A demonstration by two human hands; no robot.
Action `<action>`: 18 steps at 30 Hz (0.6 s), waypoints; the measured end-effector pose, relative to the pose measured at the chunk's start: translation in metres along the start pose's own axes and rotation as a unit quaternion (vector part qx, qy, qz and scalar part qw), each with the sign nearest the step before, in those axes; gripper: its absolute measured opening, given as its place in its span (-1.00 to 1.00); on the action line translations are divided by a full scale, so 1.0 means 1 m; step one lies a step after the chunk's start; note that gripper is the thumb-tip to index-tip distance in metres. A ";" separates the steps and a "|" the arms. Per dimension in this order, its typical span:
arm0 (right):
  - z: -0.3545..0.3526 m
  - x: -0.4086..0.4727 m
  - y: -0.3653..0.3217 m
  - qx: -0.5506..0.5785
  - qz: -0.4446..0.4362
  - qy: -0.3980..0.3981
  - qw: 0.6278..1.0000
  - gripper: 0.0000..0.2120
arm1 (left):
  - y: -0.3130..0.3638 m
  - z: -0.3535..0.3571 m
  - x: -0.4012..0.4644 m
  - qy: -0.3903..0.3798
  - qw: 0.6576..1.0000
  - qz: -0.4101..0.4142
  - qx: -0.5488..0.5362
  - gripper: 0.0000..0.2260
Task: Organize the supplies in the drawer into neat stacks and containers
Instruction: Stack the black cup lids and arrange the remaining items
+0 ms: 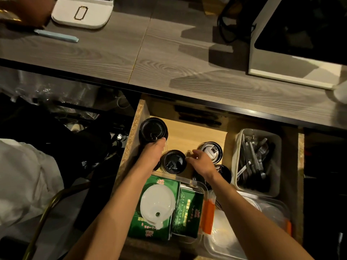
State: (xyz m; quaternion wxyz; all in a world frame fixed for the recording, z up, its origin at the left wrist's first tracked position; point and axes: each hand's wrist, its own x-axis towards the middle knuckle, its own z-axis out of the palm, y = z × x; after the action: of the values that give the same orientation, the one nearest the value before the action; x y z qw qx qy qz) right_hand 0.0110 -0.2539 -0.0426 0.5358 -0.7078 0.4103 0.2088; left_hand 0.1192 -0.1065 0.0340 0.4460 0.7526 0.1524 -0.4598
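We see stacks of black cup lids (174, 162) standing on the open drawer (187, 136) floor near its left wall; they look light, stiff and slippery, best gripped around the rims. Our left hand (153, 153) reaches between two stacks, its fingers hidden, so we cannot tell its grip. Our right hand (201, 160) hovers loosely curled beside them, holding nothing, with a cutlery bin (276, 139) at the right edge.

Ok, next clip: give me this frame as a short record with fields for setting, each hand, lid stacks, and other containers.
setting: open drawer under a wood-grain counter
left hand: beside the back-left black lid stack; contact unclear
right hand: fingers curled between the middle lid stack and the right lid stack; grip unclear
other containers: white cutlery bin; green packets in a clear tub
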 end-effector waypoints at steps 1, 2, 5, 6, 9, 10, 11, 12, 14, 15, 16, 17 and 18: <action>0.003 0.004 0.000 -0.017 -0.008 -0.005 1.000 -0.49 | 0.000 -0.001 0.002 -0.016 1.000 0.004 0.016 -0.41; 0.006 0.008 -0.002 -0.023 -0.013 -0.010 1.000 -0.53 | -0.001 -0.002 0.004 -0.027 0.999 0.007 0.022 -0.54; 0.015 0.018 -0.004 -0.068 -0.024 -0.031 0.997 -0.68 | -0.005 -0.003 0.011 -0.043 0.999 0.000 0.004 -0.75; 0.017 0.020 -0.004 -0.093 -0.026 -0.038 0.995 -0.77 | -0.005 -0.003 0.010 -0.044 0.999 -0.004 0.000 -0.73; 0.014 0.020 -0.002 -0.091 -0.017 -0.049 0.994 -0.92 | -0.004 -0.005 0.006 -0.063 0.998 -0.016 -0.021 -0.71; 0.011 0.017 -0.003 -0.068 -0.015 -0.045 0.997 -0.91 | -0.003 -0.006 0.003 -0.062 0.998 -0.014 -0.021 -0.66; 0.007 0.015 -0.003 -0.037 -0.016 -0.032 0.999 -0.89 | -0.002 -0.007 0.000 -0.064 0.998 -0.004 -0.021 -0.63; 0.002 0.012 -0.005 0.003 -0.021 -0.011 1.000 -0.88 | -0.002 -0.008 -0.004 -0.072 0.997 0.011 -0.020 -0.63; -0.009 0.001 -0.012 0.103 -0.043 0.040 0.993 -0.90 | -0.002 -0.006 -0.007 -0.074 0.996 0.043 0.001 -0.64; -0.015 -0.006 -0.017 0.155 -0.052 0.063 0.984 -0.93 | -0.001 -0.004 -0.007 -0.077 0.995 0.058 0.011 -0.60; -0.020 -0.015 -0.023 0.206 -0.059 0.081 0.973 -0.94 | -0.001 -0.002 -0.009 -0.081 0.994 0.071 0.014 -0.57; -0.025 -0.023 -0.029 0.247 -0.068 0.091 0.962 -0.93 | -0.001 0.000 -0.010 -0.087 0.992 0.087 0.016 -0.54; -0.028 -0.032 -0.036 0.279 -0.080 0.090 0.953 -0.93 | 0.001 0.004 -0.012 -0.096 0.990 0.099 0.017 -0.50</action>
State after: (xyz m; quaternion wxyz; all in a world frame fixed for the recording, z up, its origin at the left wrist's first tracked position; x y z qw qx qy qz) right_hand 0.0177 -0.2658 0.0113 0.6877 -0.5761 0.4412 -0.0221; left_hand 0.1112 -0.1079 0.0440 0.4894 0.7237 0.0260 -0.4859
